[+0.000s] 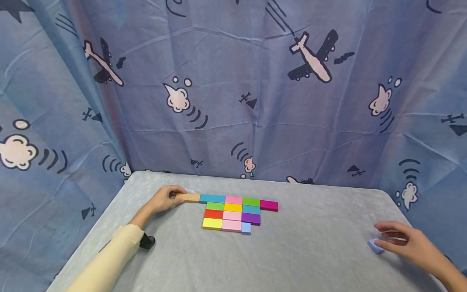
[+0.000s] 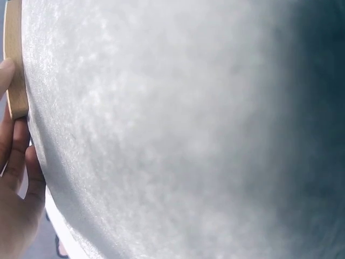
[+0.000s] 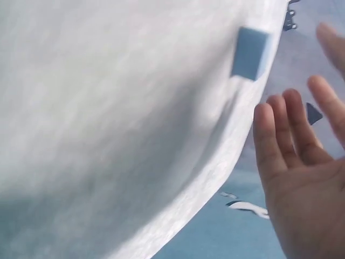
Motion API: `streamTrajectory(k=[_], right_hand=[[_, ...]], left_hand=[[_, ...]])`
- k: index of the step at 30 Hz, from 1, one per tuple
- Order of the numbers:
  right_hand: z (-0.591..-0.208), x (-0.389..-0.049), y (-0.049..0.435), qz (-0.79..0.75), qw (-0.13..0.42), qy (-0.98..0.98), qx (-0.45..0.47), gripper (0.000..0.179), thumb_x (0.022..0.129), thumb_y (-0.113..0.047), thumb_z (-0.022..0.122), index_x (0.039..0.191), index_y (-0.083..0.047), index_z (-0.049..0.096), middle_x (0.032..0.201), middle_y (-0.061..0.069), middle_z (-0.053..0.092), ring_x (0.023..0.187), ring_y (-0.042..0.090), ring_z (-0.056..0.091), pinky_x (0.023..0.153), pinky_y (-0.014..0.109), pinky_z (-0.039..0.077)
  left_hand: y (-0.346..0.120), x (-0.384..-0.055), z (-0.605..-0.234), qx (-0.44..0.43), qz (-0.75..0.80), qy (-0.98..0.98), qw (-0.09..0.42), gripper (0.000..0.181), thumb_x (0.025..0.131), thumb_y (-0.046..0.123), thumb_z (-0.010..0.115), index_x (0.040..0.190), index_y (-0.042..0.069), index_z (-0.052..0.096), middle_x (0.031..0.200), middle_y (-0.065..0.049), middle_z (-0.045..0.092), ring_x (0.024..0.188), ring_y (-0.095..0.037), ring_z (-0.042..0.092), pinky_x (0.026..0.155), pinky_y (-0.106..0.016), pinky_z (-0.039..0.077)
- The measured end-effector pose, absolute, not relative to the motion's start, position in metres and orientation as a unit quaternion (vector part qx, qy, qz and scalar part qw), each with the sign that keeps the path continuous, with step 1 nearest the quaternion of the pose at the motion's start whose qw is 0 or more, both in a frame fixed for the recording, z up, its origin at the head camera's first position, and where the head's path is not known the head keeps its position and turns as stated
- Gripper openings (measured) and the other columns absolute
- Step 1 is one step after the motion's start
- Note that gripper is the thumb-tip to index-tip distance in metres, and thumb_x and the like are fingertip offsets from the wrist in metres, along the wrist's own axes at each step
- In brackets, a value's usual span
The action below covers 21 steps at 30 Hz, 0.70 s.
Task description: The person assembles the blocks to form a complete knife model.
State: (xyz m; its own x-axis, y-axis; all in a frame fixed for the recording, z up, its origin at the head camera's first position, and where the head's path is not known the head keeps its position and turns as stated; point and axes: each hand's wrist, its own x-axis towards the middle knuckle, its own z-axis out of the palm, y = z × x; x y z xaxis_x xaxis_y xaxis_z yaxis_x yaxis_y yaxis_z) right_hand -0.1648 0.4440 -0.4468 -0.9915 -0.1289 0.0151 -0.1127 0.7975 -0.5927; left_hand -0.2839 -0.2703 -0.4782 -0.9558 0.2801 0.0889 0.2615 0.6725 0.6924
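My left hand (image 1: 163,199) pinches the outer end of a tan wooden block (image 1: 191,198), which lies at the left end of the top row of blocks. In the left wrist view, the thumb is on one side of that wooden block (image 2: 17,81) and fingers are on the other. My right hand (image 1: 406,242), fingers spread and slightly bent, hovers beside a small light-blue block (image 1: 374,245) at the table's right side. The right wrist view has this block (image 3: 250,54) apart from the fingers of the right hand (image 3: 307,178).
Coloured blocks lie side by side in rows, including a yellow block (image 1: 212,223), a purple block (image 1: 251,219), a magenta block (image 1: 268,205) and a small light-blue block (image 1: 246,228). A grey cloth covers the table (image 1: 299,255). A patterned curtain (image 1: 226,134) hangs behind and along both sides.
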Motion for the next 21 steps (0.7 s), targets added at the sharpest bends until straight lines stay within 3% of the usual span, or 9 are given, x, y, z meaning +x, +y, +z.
streamTrajectory(k=[4,9,15,21], right_hand=[[-0.452,-0.165,0.451,-0.313,0.049,0.944,-0.087,0.063,0.081,-0.016,0.087,0.128,0.014,0.057,0.122,0.029,0.062,0.091,-0.005,0.057,0.073,0.024,0.053],[-0.457,-0.167,0.455,-0.323,0.077,0.938,-0.101,0.065,0.082,-0.017,0.086,0.13,0.014,0.055,0.122,0.029,0.061,0.092,-0.006,0.056,0.075,0.029,0.055],[-0.464,-0.165,0.457,-0.315,0.075,0.937,-0.13,0.061,0.081,-0.017,0.087,0.127,0.012,0.059,0.118,0.025,0.063,0.093,-0.008,0.056,0.074,0.022,0.053],[-0.463,-0.169,0.46,-0.302,0.091,0.939,-0.137,0.053,0.082,-0.016,0.086,0.123,0.01,0.063,0.116,0.023,0.064,0.092,-0.006,0.057,0.073,0.023,0.053]], left_hand=[[-0.271,-0.284,-0.478,0.147,0.377,0.914,0.013,0.022,0.091,0.005,0.077,0.113,0.006,0.074,0.113,-0.009,0.068,0.097,-0.025,0.06,0.088,-0.047,0.047],[-0.271,-0.284,-0.479,0.151,0.375,0.914,0.012,0.022,0.091,0.006,0.077,0.112,0.006,0.075,0.112,-0.009,0.068,0.096,-0.024,0.06,0.087,-0.046,0.048],[-0.27,-0.284,-0.479,0.155,0.375,0.914,0.008,0.022,0.091,0.005,0.077,0.112,0.006,0.074,0.111,-0.009,0.069,0.095,-0.024,0.06,0.086,-0.045,0.048],[-0.27,-0.284,-0.479,0.158,0.375,0.914,0.005,0.021,0.091,0.004,0.077,0.112,0.006,0.074,0.111,-0.009,0.069,0.096,-0.024,0.061,0.086,-0.045,0.048]])
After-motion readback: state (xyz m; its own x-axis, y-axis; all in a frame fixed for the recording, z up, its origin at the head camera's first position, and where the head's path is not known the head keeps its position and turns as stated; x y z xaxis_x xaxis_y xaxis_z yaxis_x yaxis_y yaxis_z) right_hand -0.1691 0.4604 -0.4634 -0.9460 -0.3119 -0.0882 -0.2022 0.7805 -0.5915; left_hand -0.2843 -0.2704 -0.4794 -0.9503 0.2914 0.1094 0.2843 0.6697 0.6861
